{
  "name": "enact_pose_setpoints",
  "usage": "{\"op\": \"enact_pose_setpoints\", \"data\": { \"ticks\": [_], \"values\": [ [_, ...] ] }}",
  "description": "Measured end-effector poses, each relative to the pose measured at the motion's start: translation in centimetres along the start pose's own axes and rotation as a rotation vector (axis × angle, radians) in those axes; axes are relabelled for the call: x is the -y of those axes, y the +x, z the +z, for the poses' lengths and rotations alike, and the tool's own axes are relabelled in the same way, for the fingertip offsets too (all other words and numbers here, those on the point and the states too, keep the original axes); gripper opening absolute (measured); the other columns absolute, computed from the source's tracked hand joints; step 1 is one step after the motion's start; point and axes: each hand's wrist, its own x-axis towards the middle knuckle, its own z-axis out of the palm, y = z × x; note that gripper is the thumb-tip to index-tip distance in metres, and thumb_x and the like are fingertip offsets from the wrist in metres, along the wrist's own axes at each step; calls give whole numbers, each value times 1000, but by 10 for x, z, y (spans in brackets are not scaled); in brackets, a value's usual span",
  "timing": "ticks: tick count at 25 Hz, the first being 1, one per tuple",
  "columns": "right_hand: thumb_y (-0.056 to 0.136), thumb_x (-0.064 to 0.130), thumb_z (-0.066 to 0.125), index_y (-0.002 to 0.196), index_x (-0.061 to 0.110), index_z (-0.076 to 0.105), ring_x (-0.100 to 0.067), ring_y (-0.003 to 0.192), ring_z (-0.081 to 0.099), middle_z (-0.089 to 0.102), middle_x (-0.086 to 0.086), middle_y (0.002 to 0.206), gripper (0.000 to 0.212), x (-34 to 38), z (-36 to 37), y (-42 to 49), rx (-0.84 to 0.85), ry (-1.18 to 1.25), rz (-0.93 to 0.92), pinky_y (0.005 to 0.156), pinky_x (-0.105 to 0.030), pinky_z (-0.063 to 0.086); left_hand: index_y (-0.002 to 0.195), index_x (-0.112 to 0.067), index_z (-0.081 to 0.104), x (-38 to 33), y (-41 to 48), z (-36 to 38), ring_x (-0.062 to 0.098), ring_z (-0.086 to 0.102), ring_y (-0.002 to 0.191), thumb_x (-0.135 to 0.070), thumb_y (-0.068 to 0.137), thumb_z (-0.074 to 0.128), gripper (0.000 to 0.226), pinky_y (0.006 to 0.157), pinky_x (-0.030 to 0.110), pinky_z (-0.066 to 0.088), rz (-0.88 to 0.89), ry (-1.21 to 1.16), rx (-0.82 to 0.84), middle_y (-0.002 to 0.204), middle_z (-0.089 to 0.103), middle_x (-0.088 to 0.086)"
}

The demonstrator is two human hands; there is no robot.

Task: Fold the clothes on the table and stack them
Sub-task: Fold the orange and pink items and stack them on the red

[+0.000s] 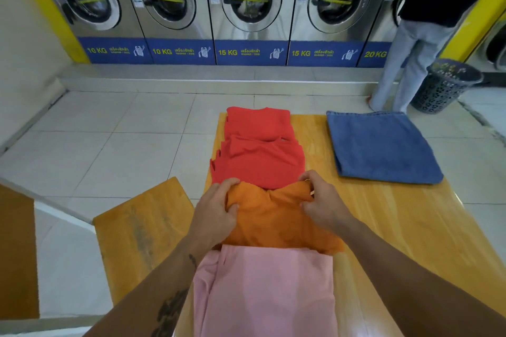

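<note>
An orange garment [276, 221] lies in the middle of the wooden table [405, 216]. My left hand [216, 210] pinches its far left corner and my right hand [323, 202] pinches its far right corner. Beyond it lie two folded red garments, one nearer [260, 161] and one at the far edge [258, 122]. A folded pink garment [265, 293] lies closest to me, its far edge under the orange one. A folded blue denim piece [380, 145] rests at the table's far right.
A wooden bench [145, 230] stands left of the table. A row of washing machines [246, 8] lines the far wall. A person in light trousers [405, 63] stands at the far right beside a dark laundry basket [446, 85].
</note>
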Motion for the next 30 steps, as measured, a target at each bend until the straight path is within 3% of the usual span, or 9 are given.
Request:
{"op": "enact_pose_setpoints", "data": {
  "ticks": [7,16,24,26,28,30],
  "values": [
    [73,-3,60,107,32,54,-20,76,61,64,-4,86,49,24,-23,7,-112,1,-100,66,-43,53,131,-36,50,-6,23,-29,11,54,101,-20,84,65,52,92,28,43,149,-19,-77,111,55,-10],
    [77,-1,65,108,29,57,-16,83,55,57,1,95,44,28,-51,80,-183,148,-96,63,-27,47,129,-42,47,-17,93,-33,18,53,111,-24,86,65,50,100,43,46,0,-100,-161,116,56,-9],
    [77,0,66,111,28,56,-20,89,56,59,-6,104,45,9,-60,142,-167,251,-27,67,-30,50,131,-40,47,-17,151,-26,22,52,113,-23,87,65,50,100,45,46,-26,-97,-163,117,54,-6],
    [79,4,63,124,30,52,-25,103,56,57,-6,118,53,-2,-47,152,-125,89,12,77,-33,52,140,-37,41,-5,162,-13,25,47,121,-28,91,59,53,103,43,43,-126,-28,-24,129,48,0],
    [83,17,60,145,29,35,-32,130,44,40,-9,147,68,-14,-24,156,-18,-287,1,99,-43,47,149,-34,30,10,163,6,30,39,130,-38,95,51,58,106,46,39,-268,231,192,147,32,7],
    [89,34,53,152,30,21,-35,145,23,18,-8,162,70,-16,0,150,2,-511,-69,113,-53,32,149,-31,26,17,160,23,34,28,138,-45,95,45,59,110,52,32,-277,431,179,156,18,11]
  ]
}}
